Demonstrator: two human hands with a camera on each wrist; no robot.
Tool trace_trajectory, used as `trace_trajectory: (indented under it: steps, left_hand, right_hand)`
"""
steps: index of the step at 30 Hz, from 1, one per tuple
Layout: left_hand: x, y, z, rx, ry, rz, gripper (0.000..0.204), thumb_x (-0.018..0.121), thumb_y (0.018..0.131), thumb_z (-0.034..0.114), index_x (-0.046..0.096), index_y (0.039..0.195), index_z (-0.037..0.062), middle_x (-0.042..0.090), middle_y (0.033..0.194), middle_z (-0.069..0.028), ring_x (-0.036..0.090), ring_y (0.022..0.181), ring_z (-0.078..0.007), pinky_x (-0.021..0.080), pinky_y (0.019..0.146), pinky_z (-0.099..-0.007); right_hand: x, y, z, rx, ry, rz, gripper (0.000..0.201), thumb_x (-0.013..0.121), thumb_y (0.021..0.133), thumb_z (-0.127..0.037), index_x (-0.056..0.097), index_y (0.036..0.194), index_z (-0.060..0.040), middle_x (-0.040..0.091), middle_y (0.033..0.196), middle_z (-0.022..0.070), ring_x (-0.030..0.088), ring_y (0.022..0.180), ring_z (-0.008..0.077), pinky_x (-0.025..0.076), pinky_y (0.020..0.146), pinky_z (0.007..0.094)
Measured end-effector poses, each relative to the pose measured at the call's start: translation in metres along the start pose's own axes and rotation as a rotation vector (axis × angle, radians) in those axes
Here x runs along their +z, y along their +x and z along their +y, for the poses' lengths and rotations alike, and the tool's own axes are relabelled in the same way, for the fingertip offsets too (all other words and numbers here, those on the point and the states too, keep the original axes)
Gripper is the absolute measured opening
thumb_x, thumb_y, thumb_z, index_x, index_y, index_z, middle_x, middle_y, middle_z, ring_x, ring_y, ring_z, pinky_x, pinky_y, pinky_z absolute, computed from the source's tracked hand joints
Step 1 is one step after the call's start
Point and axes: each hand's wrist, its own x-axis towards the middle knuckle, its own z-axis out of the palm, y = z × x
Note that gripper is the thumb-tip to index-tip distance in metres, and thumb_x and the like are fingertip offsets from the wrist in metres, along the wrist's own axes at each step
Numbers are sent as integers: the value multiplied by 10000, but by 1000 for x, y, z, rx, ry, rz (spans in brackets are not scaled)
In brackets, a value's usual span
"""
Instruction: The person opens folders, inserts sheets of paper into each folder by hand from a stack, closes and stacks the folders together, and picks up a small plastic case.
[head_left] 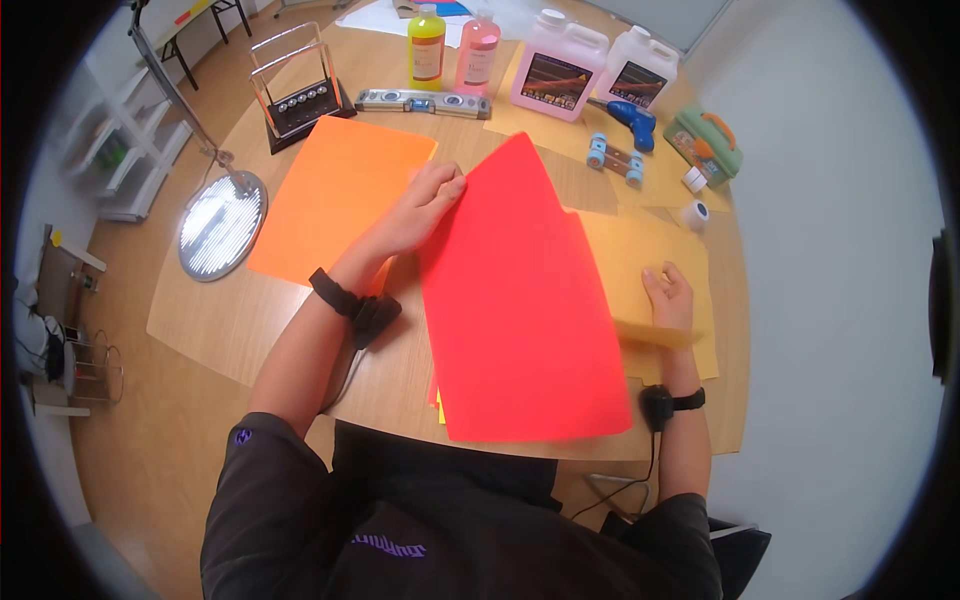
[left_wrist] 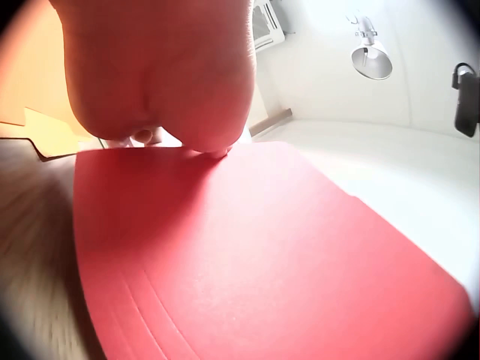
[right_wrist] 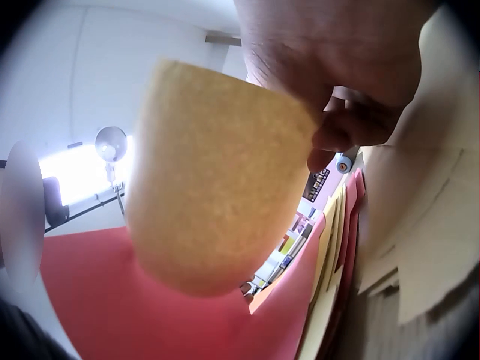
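Note:
A large red folder (head_left: 525, 310) slants across the middle of the head view. My left hand (head_left: 425, 210) grips its upper left edge; in the left wrist view the fingers (left_wrist: 202, 127) go behind the edge of the red sheet (left_wrist: 247, 247). On the right, my right hand (head_left: 670, 300) has curled fingers at a tan folder (head_left: 625, 250). Seen from the right wrist, a tan flap (right_wrist: 217, 180) stands raised, its edge at the curled fingers (right_wrist: 337, 135); the exact contact is partly hidden. Below the red folder, a yellow edge (head_left: 441, 408) peeks out.
An orange folder (head_left: 340, 195) lies at left, beside a lamp base (head_left: 222, 225) and Newton's cradle (head_left: 305, 105). Along the back stand bottles (head_left: 426, 50), a level (head_left: 423, 103) and jugs (head_left: 557, 65). A blue tool (head_left: 635, 122), toy car (head_left: 615, 158) and green case (head_left: 703, 145) sit back right.

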Motion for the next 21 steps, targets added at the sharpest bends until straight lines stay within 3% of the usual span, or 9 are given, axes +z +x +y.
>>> trace_trajectory:
  steps: [3,8,11,14,16,17,19,20,21]
  left_hand:
    - [2,-1,7,-49,-232,-60,270,435,1094,311,533,1016,72,455,961,-23,447,916,-139,379,861,-278]
    - [19,-2,19,-115,-656,-69,247,453,1090,303,554,1016,90,518,1000,3,468,927,-78,384,845,-251]
    - [23,-2,24,-128,-834,66,225,470,1084,295,560,1011,102,559,1067,-10,480,964,-69,393,844,-250]
    - [20,-2,26,-40,-774,102,217,483,1079,288,591,1091,101,572,1133,-18,487,989,-96,407,864,-264]
    - [13,-3,31,-186,-592,6,268,573,1023,272,599,1212,84,570,1157,-36,495,1020,-138,422,897,-285]
    - [9,-4,29,-185,-591,2,268,573,1023,272,599,1212,84,570,1157,-36,495,1020,-138,422,897,-285]
    - [-2,-7,24,-101,-46,-355,442,679,917,259,581,1300,61,564,1183,-60,495,1058,-183,426,930,-304]
    - [-5,-9,27,-111,37,-417,544,754,811,254,590,1282,38,560,1193,-94,501,1093,-231,438,951,-328]
    - [-6,-12,27,-109,37,-422,544,754,811,254,590,1282,38,560,1193,-94,501,1093,-231,438,951,-328]
  right_hand:
    - [12,-5,-2,-1,-8,-27,134,601,1013,-94,574,1113,-10,744,894,100,684,756,95,531,661,234]
    - [27,-15,-12,43,16,-80,186,614,998,-70,552,1158,2,742,955,121,694,809,111,547,695,244]
    - [38,-23,-28,84,15,-91,314,629,982,-54,486,1256,4,732,1017,146,703,867,131,561,728,257]
    - [41,-23,-28,143,37,-87,456,637,968,-35,397,1355,-15,715,1082,177,711,917,158,571,761,270]
    - [40,-23,-22,191,82,-93,518,640,961,-24,353,1393,-29,706,1111,194,714,937,173,575,775,276]
    - [41,-24,-18,120,28,-123,529,641,957,-16,348,1397,-41,703,1121,200,717,943,179,578,780,279]
    - [43,-25,-17,48,-25,-150,541,643,952,-8,344,1401,-53,699,1132,207,720,949,186,580,785,283]
    - [44,-25,-19,49,-14,-151,543,645,948,-3,345,1399,-51,700,1130,209,721,957,190,581,785,281]
    - [45,-26,-20,51,-2,-151,546,648,945,1,346,1397,-50,700,1129,211,721,965,193,582,786,279]
